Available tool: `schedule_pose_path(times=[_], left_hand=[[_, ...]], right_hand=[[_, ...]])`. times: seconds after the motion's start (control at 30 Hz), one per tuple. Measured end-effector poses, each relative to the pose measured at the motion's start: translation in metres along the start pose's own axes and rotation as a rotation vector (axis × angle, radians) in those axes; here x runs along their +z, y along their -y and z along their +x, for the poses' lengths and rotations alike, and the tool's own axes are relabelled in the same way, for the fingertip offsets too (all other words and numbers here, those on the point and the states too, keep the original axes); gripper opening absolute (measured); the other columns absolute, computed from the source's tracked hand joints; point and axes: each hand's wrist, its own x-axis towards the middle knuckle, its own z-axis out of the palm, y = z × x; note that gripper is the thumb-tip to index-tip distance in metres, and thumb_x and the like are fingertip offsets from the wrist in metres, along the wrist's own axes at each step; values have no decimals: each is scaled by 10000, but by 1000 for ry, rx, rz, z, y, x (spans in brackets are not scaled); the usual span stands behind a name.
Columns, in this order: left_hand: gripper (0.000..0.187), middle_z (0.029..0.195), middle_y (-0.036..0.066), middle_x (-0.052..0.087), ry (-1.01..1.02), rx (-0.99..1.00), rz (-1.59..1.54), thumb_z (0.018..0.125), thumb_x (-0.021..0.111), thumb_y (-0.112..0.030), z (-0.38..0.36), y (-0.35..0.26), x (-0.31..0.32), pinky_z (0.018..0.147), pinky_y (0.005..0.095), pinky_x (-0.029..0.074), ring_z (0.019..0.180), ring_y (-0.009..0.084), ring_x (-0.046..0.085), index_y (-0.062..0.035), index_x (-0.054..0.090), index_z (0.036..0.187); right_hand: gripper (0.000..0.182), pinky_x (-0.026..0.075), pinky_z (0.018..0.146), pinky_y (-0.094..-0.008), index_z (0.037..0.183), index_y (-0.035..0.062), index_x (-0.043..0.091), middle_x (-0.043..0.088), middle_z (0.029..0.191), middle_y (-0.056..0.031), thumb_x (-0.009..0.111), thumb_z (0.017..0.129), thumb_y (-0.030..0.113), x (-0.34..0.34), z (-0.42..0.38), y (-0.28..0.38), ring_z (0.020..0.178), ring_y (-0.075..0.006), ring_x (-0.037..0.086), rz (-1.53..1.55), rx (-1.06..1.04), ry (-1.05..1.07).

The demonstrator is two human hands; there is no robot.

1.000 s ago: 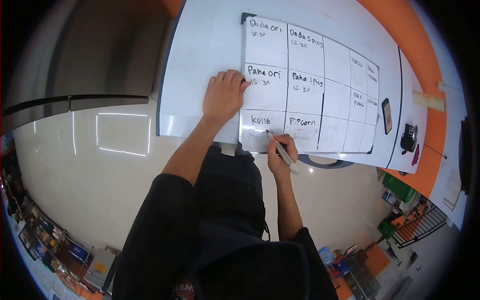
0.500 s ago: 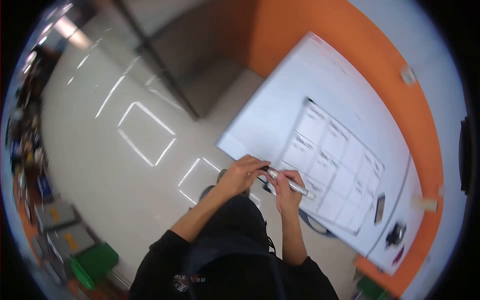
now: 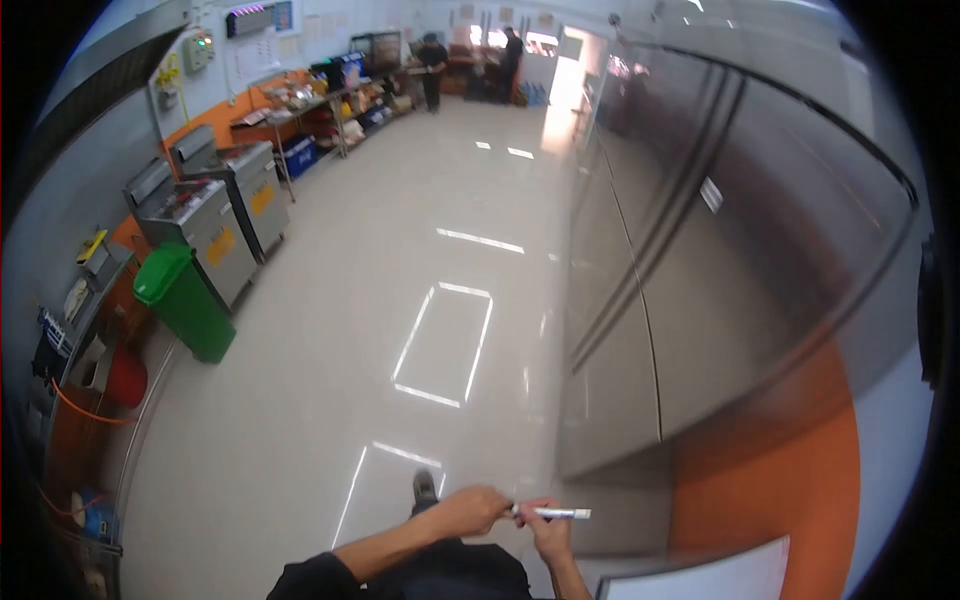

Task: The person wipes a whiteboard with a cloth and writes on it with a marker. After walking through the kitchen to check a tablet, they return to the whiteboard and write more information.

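A white and silver marker pen lies across the fingers of my right hand, which is closed around it. My left hand is closed at the pen's left end, its fingers curled together; a small dark piece shows between the two hands, too small to make out. Both hands are at the bottom of the view, in front of my body. To their lower right, a corner of the white table shows.
Tall metal cabinets stand on the right. Along the left are a green bin, metal fryer units and a shelf table with goods. Two people stand far back. Glossy floor lies between.
The view has swung up and left from the white table to the long room. Both hands now appear lower in the view, still together at the pen.
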Motion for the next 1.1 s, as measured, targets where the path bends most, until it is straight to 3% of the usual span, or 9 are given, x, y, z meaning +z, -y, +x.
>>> schedule_pose_path(times=[0.13, 0.27, 0.5, 0.6, 0.67, 0.8, 0.93, 1.0, 1.1], left_hand=[[266, 857, 213, 620, 289, -443, -160, 932, 439, -206, 1, 67, -89, 738, 444, 473, 828, 367, 606, 10, 592, 950], [372, 1006, 85, 621, 238, -664, -903, 981, 394, -290, 11, 159, -128, 883, 335, 422, 962, 159, 544, 11, 603, 1047], [419, 867, 123, 622, 373, -605, -471, 971, 371, -382, 94, 323, -211, 802, 363, 440, 853, 250, 574, -51, 623, 921], [437, 883, 134, 623, 481, -611, -454, 974, 345, -397, 144, 403, -219, 815, 374, 437, 887, 269, 581, -56, 613, 920], [447, 833, 137, 616, 424, -597, -385, 976, 344, -396, 193, 456, -238, 786, 377, 442, 845, 278, 586, -39, 598, 889], [333, 806, 153, 596, 225, -536, -416, 961, 383, -315, 251, 533, -334, 715, 404, 435, 759, 313, 568, -27, 549, 933], [318, 808, 196, 613, 230, -620, -98, 954, 373, -292, 277, 598, -446, 703, 466, 448, 792, 400, 584, -39, 566, 952], [288, 821, 207, 612, 245, -661, -21, 946, 381, -266, 285, 647, -483, 709, 474, 447, 797, 400, 586, -42, 562, 951], [319, 861, 161, 621, 194, -797, -181, 952, 370, -252, 285, 740, -527, 766, 422, 455, 830, 345, 583, -28, 596, 964]], right_hand=[[102, 491, 631, -274, 847, -25, 563, 644, 747, -112, 604, 871, 65, 78, 105, -7, 679, -157, 603, 19, 96, 269], [114, 487, 636, -256, 882, -32, 570, 646, 774, -116, 602, 879, 77, 126, 201, 8, 695, -147, 606, -43, 166, 443], [398, 492, 677, -322, 1004, -13, 579, 633, 808, -128, 560, 904, 372, 115, 391, 67, 719, -195, 601, 266, 542, 699], [467, 518, 812, -411, 1248, 103, 553, 660, 1065, -143, 616, 871, 371, 113, 467, 21, 897, -298, 660, 43, 634, 774], [281, 515, 708, -339, 931, 2, 683, 692, 867, -155, 587, 885, 262, 146, 519, 33, 811, -239, 664, -744, -76, 400], [291, 497, 667, -336, 926, -14, 675, 672, 740, -105, 577, 885, 257, 212, 636, 93, 698, -224, 635, -715, -138, 361], [337, 323, 395, -263, 703, 57, 613, 492, 547, 9, 521, 924, 294, 295, 756, 132, 456, -124, 431, -456, 209, 476], [335, 188, 361, -229, 640, 136, 478, 349, 513, 69, 510, 935, 290, 332, 822, 135, 411, -63, 290, 214, 1062, 571], [290, 190, 362, -225, 709, 131, 458, 325, 530, 70, 488, 947, 294, 392, 927, 121, 410, -56, 261, 37, 992, 861]])
